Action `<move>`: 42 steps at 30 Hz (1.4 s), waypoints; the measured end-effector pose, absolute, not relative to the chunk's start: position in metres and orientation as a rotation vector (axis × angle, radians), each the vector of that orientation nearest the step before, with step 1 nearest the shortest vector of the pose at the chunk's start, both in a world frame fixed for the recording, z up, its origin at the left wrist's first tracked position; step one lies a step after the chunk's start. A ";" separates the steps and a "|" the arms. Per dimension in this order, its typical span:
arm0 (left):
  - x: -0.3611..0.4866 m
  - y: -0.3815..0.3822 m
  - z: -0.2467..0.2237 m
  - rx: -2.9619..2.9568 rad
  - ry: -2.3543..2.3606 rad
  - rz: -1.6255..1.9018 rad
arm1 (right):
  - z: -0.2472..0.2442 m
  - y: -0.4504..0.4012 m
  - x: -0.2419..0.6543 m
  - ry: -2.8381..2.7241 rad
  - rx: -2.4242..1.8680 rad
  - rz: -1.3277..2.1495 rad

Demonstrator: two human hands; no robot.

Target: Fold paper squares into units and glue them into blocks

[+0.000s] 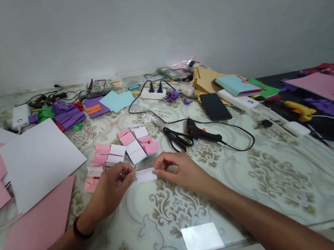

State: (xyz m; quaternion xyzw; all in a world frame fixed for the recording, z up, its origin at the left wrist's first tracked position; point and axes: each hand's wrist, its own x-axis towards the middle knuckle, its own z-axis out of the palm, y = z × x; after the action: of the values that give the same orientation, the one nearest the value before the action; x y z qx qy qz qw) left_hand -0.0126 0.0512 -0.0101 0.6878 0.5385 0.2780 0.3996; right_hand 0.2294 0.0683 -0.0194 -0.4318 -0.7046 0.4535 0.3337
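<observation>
Between my hands is a small folded piece of white paper (146, 175), with a crease along its upper part. My left hand (114, 184) pinches its left end, and my right hand (173, 168) pinches the right end. Just beyond them lie folded pink and white paper pieces (116, 153), several in a loose pile on the left. Others sit together in a block of pink and white squares (135, 152). Black-handled scissors (176, 139) rest past my right hand, beside a black glue gun (202, 132) with its cord looping right.
Large white sheet (42, 160) and pink sheets (39, 227) cover the left side. Farther back are purple folded papers (70, 116), light-blue paper (117, 101), a power strip (153, 93) and a black phone (215, 107). A yellow glue gun (300, 110) lies on the dark surface at right.
</observation>
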 end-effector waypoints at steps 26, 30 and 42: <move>-0.016 0.048 -0.022 1.573 0.963 0.793 | -0.022 0.068 0.230 -1.827 -1.068 1.455; -0.015 0.048 -0.022 1.548 0.968 0.814 | -0.021 0.068 0.230 -1.825 -1.081 1.430; -0.015 0.047 -0.021 1.652 0.957 0.813 | -0.023 0.068 0.228 -1.873 -1.095 1.374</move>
State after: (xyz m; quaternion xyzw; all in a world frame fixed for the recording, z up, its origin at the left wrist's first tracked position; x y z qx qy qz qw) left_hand -0.0152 0.0470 -0.0208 0.6856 0.3973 0.3373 0.5083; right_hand 0.2284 0.0680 -0.0234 -0.4088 -0.6996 0.5133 0.2828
